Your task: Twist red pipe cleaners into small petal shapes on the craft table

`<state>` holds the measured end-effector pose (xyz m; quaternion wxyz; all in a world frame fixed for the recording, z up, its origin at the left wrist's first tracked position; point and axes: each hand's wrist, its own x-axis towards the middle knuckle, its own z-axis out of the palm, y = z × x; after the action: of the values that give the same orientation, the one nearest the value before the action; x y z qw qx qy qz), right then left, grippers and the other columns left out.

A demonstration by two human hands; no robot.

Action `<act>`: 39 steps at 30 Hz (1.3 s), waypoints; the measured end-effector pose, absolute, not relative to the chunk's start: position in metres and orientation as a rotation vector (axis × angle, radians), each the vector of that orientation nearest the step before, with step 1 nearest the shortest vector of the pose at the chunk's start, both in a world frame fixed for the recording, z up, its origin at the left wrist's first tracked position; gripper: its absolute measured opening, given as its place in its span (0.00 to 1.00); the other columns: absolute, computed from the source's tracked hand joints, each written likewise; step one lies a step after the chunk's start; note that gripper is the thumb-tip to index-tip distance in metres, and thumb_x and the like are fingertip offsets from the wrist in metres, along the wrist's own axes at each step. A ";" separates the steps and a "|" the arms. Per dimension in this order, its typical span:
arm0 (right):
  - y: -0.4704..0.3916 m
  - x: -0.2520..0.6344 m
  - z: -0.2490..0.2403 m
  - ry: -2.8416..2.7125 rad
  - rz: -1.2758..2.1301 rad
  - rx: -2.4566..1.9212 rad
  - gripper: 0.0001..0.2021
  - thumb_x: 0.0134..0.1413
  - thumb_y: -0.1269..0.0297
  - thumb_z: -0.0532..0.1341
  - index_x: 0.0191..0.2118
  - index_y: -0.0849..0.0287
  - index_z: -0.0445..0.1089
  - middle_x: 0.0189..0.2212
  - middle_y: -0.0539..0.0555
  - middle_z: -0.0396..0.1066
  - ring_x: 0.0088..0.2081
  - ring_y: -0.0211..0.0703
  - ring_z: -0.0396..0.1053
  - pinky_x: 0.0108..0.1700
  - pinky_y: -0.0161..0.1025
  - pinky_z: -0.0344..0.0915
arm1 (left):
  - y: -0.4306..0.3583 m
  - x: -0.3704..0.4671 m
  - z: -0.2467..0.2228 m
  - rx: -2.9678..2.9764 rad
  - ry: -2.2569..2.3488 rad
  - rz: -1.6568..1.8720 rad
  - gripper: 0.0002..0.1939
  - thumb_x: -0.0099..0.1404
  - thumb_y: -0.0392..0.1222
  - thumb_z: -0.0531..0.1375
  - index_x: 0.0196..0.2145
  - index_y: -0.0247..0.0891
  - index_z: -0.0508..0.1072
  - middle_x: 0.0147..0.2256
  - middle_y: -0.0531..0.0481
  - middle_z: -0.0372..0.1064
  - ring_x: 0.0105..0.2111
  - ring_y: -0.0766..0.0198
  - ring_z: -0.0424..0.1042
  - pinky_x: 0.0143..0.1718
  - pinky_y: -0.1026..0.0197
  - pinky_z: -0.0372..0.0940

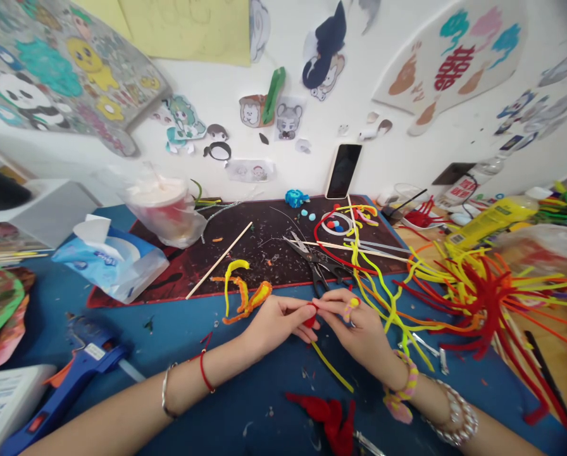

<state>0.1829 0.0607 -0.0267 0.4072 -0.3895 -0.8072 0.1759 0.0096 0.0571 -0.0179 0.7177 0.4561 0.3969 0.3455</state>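
My left hand (274,322) is closed, thumb and fingers pinching a small red pipe-cleaner piece (311,322). The fingertips of my right hand (359,329) meet the left ones at the top of that piece, also in a pinch. My fingers cover most of its shape. A yellow-green pipe-cleaner stem (333,368) slants down from below the hands; whether it is joined to the red piece I cannot tell. Nearer to me lies a folded red pipe-cleaner shape (333,421). Black-handled scissors (313,261) rest open just beyond my fingers.
Orange and yellow pipe-cleaner shapes (245,297) lie left of my hands. A pile of red, yellow and orange pipe cleaners (487,291) spreads at right. A blue glue gun (81,367), a tissue pack (110,256) and a bagged drink cup (162,209) stand left. A phone (344,171) leans on the wall.
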 end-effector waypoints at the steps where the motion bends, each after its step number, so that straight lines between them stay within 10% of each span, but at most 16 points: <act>1: 0.060 0.183 -0.027 -2.060 0.449 -0.976 0.11 0.53 0.72 0.56 0.41 0.54 0.70 0.36 0.54 0.69 0.37 0.40 0.68 0.38 0.38 0.67 | 0.057 0.010 -0.017 1.012 0.878 0.769 0.15 0.57 0.47 0.58 0.30 0.30 0.73 0.26 0.46 0.71 0.24 0.65 0.72 0.27 0.64 0.68; 39: 0.069 0.191 -0.022 -2.122 0.220 -1.153 0.07 0.54 0.66 0.56 0.39 0.57 0.69 0.34 0.53 0.73 0.37 0.42 0.70 0.41 0.40 0.66 | 0.063 0.003 -0.008 0.967 0.999 1.034 0.12 0.56 0.43 0.59 0.33 0.30 0.74 0.29 0.45 0.73 0.27 0.66 0.71 0.32 0.63 0.68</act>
<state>0.1913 0.0691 -0.0224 0.3506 -0.4452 -0.8195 0.0849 0.0034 0.0625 -0.0081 0.6476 0.4254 0.4394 0.4545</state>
